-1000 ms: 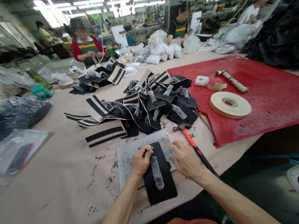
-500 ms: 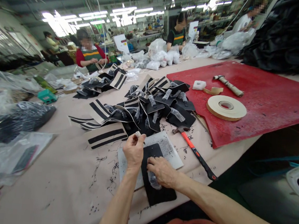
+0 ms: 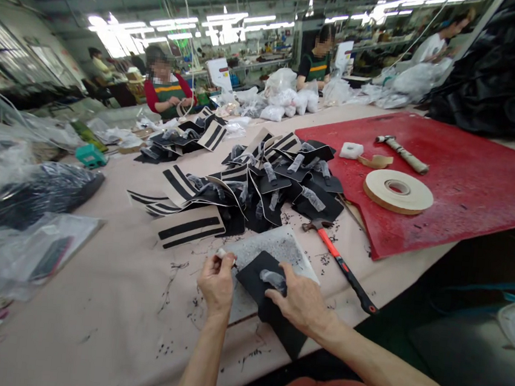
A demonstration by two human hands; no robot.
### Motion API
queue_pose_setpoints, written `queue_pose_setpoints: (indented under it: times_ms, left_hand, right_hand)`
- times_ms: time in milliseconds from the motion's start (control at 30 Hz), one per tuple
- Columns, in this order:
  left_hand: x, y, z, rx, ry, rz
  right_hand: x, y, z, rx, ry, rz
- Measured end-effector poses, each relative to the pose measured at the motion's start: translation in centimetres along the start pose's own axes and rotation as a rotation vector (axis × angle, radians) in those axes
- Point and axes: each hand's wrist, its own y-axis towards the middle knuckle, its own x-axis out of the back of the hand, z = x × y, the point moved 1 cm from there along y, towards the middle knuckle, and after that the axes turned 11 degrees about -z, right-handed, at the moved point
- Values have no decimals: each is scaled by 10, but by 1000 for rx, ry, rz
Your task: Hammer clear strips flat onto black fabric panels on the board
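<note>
My left hand (image 3: 216, 283) is closed in a pinch on a small white piece (image 3: 221, 253) whose kind I cannot make out. It is beside the left edge of a pale board (image 3: 289, 244) scattered with black specks. My right hand (image 3: 302, 297) grips a black panel (image 3: 254, 273), with thumb and forefinger around a plastic-wrapped fitting (image 3: 273, 279) on its face. The panel lies at a slant, partly over the board, its near corner toward my body. Its right edge is hidden under my hand. Right of the board lies a claw hammer (image 3: 341, 265) with a red and black handle.
Beyond the board is a heap of black panels (image 3: 277, 177) with striped beige flaps. A red sheet (image 3: 469, 171) bears a tape roll (image 3: 398, 191) and a wrapped-handle hammer (image 3: 402, 154). Plastic bags (image 3: 47, 197) lie at left. Co-workers (image 3: 167, 90) sit across the table.
The black panel has turned and shifted up over the board, with my right hand moving along. My left hand has moved down and left, still pinching the white piece. The camera view has shifted slightly.
</note>
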Motion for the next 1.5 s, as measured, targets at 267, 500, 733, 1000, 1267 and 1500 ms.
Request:
queue_pose_setpoints:
  times_ms: [267,500,733,1000,1267,1500]
  left_hand:
    - [-29,-19,10,-10,21,260]
    - [-34,-14,34,45,-13,352]
    - [-30,-14,32,51,12,409]
    - [-30,-15,27,-26,65,426]
    - [-30,-17,28,-119,143,432]
    - [-32,-23,28,-297,196,436]
  right_hand:
    - [-27,-7,6,-106,174,-41]
    - [-46,-17,12,-105,369,27]
    - [-46,-13,7,-103,379,52]
    - [-50,-12,5,-91,379,48]
    - [-50,-12,5,-93,377,60]
    - [-33,-8,-6,-4,426,75]
